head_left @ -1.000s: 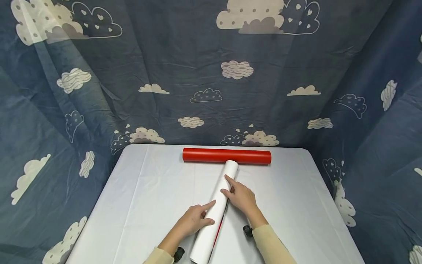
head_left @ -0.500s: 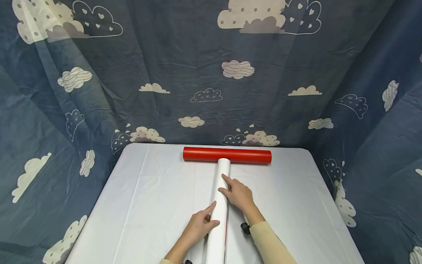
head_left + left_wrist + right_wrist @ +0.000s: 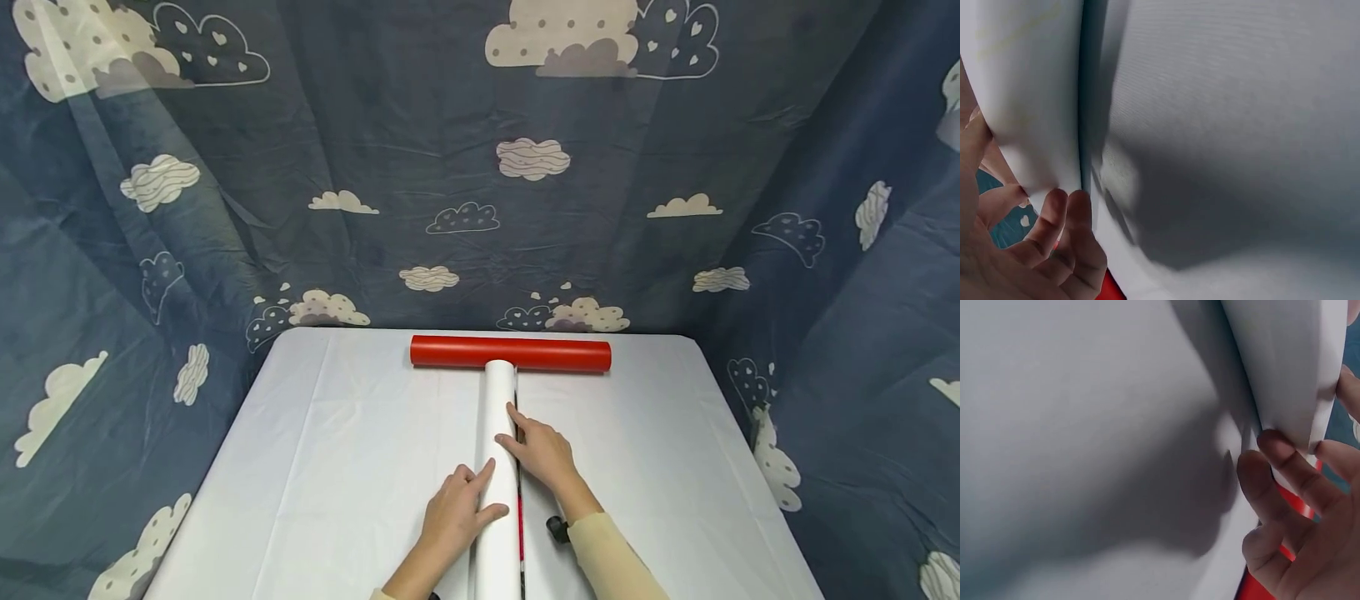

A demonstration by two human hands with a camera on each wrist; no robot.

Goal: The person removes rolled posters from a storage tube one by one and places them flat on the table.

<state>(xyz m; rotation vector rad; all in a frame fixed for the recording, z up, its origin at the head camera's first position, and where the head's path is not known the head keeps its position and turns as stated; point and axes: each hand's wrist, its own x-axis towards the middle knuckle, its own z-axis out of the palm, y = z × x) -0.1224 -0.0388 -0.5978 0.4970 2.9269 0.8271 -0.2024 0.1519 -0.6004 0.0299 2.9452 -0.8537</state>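
Note:
A long white paper roll [image 3: 499, 483] lies lengthwise on the table in the head view, its far end against a red roll [image 3: 510, 352]. A thin red and dark edge shows along its right side. My left hand [image 3: 453, 508] holds the white roll from the left, with thumb and index finger on top. Farther up, my right hand [image 3: 543, 454] holds it from the right in the same manner. In the left wrist view the left fingertips [image 3: 1079, 206] touch the roll's side; the right wrist view shows the right fingertips [image 3: 1275, 447] against it.
The white-covered table [image 3: 360, 467] extends to both sides of the roll. A dark blue curtain [image 3: 420, 108] with cloud prints hangs behind and around it. The red roll lies crosswise near the table's back edge.
The white roll has turned from slanting to nearly straight, its far end moving left and its near end right. My left hand has shifted right with it; the right hand has moved slightly.

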